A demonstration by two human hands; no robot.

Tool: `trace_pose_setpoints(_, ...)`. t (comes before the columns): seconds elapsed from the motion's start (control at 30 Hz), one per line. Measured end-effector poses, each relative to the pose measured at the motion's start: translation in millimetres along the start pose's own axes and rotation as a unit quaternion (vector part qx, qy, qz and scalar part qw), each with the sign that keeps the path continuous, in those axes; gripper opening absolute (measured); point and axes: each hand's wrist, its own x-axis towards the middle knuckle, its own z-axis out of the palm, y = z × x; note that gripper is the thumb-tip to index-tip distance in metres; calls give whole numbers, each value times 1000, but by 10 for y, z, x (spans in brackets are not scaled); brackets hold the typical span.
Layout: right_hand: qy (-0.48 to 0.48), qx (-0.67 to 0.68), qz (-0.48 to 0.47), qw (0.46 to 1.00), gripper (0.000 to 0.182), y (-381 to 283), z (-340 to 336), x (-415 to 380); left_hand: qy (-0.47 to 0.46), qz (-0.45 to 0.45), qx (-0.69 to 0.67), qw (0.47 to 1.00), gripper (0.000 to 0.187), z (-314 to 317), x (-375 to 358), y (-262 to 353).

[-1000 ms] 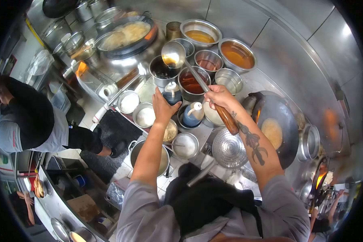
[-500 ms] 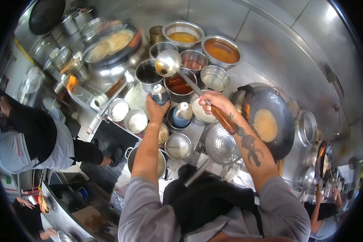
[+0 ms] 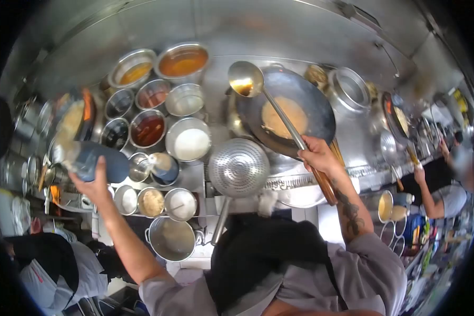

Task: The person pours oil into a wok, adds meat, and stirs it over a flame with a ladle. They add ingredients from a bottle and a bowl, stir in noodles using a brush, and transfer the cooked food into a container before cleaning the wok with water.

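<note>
My left hand [image 3: 94, 185] is wrapped round a plastic bottle of dark liquid [image 3: 104, 162], which lies tipped on its side in the air left of the sauce pots. Its pale top points left and is blurred. In my right hand [image 3: 320, 156] is a ladle [image 3: 284, 117], gripped by its wooden handle. A little dark brown liquid [image 3: 243, 86] sits in the bowl of the ladle, near the far left rim of the wok [image 3: 321, 118]. Pale, cloudy liquid [image 3: 285, 117] fills the bottom of that wok.
Several metal pots stand left of the wok, among them red sauce [image 3: 147, 130] and white granules [image 3: 191, 144]. A second bottle [image 3: 164, 166] stands in a pot. A perforated strainer [image 3: 239, 167] lies in front. Another wok [image 3: 71, 124] is at far left; co-workers [image 3: 450, 203] are at both sides.
My left hand has lifted the bottle from among the pots and tipped it sideways. The ladle has moved from above the sauce pots to the wok. My view has turned right.
</note>
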Motion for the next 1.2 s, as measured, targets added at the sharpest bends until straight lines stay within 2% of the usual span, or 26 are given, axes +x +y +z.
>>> trace_pose_setpoints(0.03,11,6,5,1000,27,147,-147,-52,-4,8,-64,998,76,46,-17,196)
trace_pose_setpoints(0.1,49,-102,-41,993,29,380,-404,-116,-46,10,-60,997,74,134,-50,454)
trace_pose_setpoints(0.17,53,-93,-18,994,32,452,-564,-251,-82,18,-49,995,73,282,-134,669)
trace_pose_setpoints(0.23,140,-269,-148,941,32,592,-701,-327,-156,65,1,986,75,556,-282,891)
trace_pose_setpoints(0.27,142,-262,-149,943,32,679,-784,-350,-200,75,0,977,78,706,-390,1051)
trace_pose_setpoints(0.3,150,-253,-181,938,33,773,-866,-359,-222,146,66,962,82,837,-463,1035)
trace_pose_setpoints(0.33,159,-243,-213,933,34,845,-937,-374,-250,125,35,959,84,1008,-619,1117)
trace_pose_setpoints(0.4,137,-182,-196,954,35,884,-1043,-470,-292,217,83,928,79,1344,-853,1224)
trace_pose_setpoints(0.47,108,-122,-182,970,37,817,-1133,-604,-325,244,124,905,78,1641,-1130,1363)
trace_pose_setpoints(0.5,66,-1,-101,993,38,728,-1171,-697,-338,264,155,890,80,1770,-1246,1296)
trace_pose_setpoints(0.53,23,118,-16,993,40,682,-1198,-763,-351,285,184,873,82,1888,-1354,1245)
trace_pose_setpoints(0.57,20,122,-19,992,40,683,-1211,-805,-385,249,216,862,86,1996,-1472,1255)
trace_pose_setpoints(0.63,-38,222,40,973,42,703,-1259,-881,-439,221,215,844,84,2211,-1684,1238)
trace_pose_setpoints(0.7,-86,242,31,966,41,801,-1308,-907,-461,216,226,831,83,2391,-1876,1244)
trace_pose_setpoints(0.97,-91,211,41,972,36,793,-1384,-1078,-524,219,250,784,79,2791,-2285,1189)
trace_pose_setpoints(1.1,-75,257,60,962,32,820,-1478,-1070,-504,216,218,808,75,2787,-2281,1202)
trace_pose_setpoints(1.17,-73,325,65,941,27,933,-1515,-963,-479,78,76,871,71,2704,-2234,1269)
trace_pose_setpoints(1.2,-68,299,63,950,25,963,-1528,-903,-470,35,25,882,69,2660,-2197,1237)
